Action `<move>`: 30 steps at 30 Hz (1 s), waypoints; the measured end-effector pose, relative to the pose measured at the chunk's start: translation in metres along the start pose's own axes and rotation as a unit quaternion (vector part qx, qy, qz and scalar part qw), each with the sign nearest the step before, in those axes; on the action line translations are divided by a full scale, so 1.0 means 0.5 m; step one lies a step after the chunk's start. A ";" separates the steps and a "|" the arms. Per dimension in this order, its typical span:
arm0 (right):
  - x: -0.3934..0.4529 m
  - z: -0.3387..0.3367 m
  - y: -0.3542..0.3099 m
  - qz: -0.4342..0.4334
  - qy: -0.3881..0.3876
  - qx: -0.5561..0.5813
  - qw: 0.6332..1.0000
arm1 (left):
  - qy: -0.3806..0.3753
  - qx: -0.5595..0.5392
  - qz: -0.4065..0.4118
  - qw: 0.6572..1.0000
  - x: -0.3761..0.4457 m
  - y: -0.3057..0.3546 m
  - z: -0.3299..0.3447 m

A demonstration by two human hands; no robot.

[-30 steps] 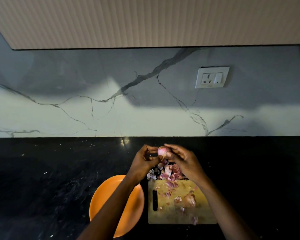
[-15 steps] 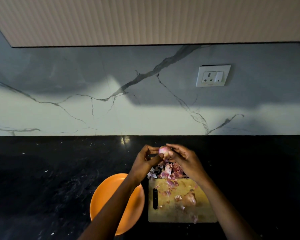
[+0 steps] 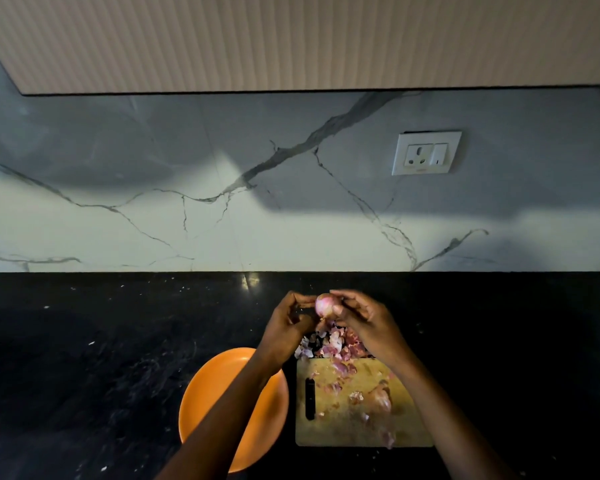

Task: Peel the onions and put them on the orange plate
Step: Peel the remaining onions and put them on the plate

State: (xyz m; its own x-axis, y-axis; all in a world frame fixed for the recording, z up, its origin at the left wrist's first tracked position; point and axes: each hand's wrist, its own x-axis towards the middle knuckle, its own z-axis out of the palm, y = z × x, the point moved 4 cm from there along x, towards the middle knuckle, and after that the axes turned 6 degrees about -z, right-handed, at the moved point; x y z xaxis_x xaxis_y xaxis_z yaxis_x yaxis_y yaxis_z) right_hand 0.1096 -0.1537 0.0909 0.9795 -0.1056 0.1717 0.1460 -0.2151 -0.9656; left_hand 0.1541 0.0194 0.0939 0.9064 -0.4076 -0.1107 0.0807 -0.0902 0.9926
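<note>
1. While both our hands work above the far edge of the board, the onion sits between them in the air, small and pale pink, most of its dry skin apparently off.
2. Our right hand has its grip closed on the onion from the 3 o'clock side, fingers curled over its top.
3. Our left hand meets it from 9 o'clock with fingertips pinched in at the bulb's side; whether they pinch a flake of skin or the bulb itself is too small to tell.
4. Compared with a second ago the onion shows more of its smooth face between the fingers and sits a touch higher. Otherwise the hands have hardly shifted, so we judge the peeling to be in its last strokes, not finished.
5. Directly below, at 6 o'clock of the onion, a heap of peels lies on the table at the far edge of the cutting board, with more scraps scattered over the wood.
6. On the board's right part lies another onion, seemingly unpeeled.
7. At 8 o'clock of the held onion, left of the board, the orange plate rests on the black table, and no onion shows on its visible part, so delivery remains ahead.
</note>
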 end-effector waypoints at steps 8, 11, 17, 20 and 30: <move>0.004 -0.004 0.005 -0.001 0.028 0.022 0.999 | -0.009 -0.077 -0.038 0.996 0.010 -0.003 0.010; 0.002 -0.003 0.005 -0.010 0.041 0.009 0.999 | 0.004 -0.064 -0.031 0.997 0.009 -0.003 0.014; -0.003 0.000 0.008 -0.028 0.052 -0.032 0.998 | 0.079 -0.092 -0.052 0.991 0.005 -0.022 0.023; -0.004 -0.002 0.010 -0.029 0.059 -0.033 0.997 | 0.105 -0.099 -0.061 0.988 0.005 -0.025 0.023; -0.002 0.005 0.025 0.013 0.080 0.117 0.990 | 0.127 -0.065 -0.029 0.989 0.012 -0.028 0.016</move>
State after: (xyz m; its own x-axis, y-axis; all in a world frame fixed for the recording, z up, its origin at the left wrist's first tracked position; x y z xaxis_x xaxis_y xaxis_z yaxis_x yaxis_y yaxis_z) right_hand 0.1106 -0.1539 0.0779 0.9514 -0.2654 0.1562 0.1669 0.0180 -0.9858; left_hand 0.1551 0.0110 0.0789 0.9724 -0.1617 -0.1684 0.1736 0.0182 0.9847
